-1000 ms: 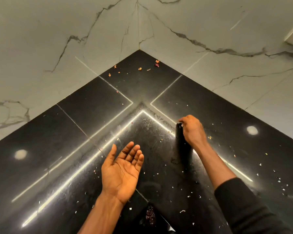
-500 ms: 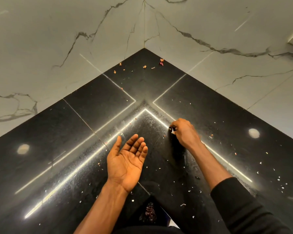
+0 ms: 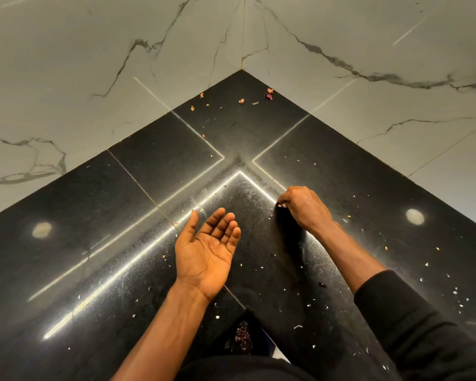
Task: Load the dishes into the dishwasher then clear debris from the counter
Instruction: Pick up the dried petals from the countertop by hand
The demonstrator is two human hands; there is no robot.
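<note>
Debris (image 3: 241, 100) scattered over black counter (image 3: 149, 174), thickest toward corner. Pale fleck (image 3: 282, 205) pinched by right hand (image 3: 305, 207); left hand (image 3: 208, 251) cupped, palm up. Risk: tiny fleck slips in transfer, drops back.

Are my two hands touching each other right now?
Apart. The head view shows bare glossy black stone counter between the palm-up left hand and the right hand, which pinches a small pale scrap.
</note>
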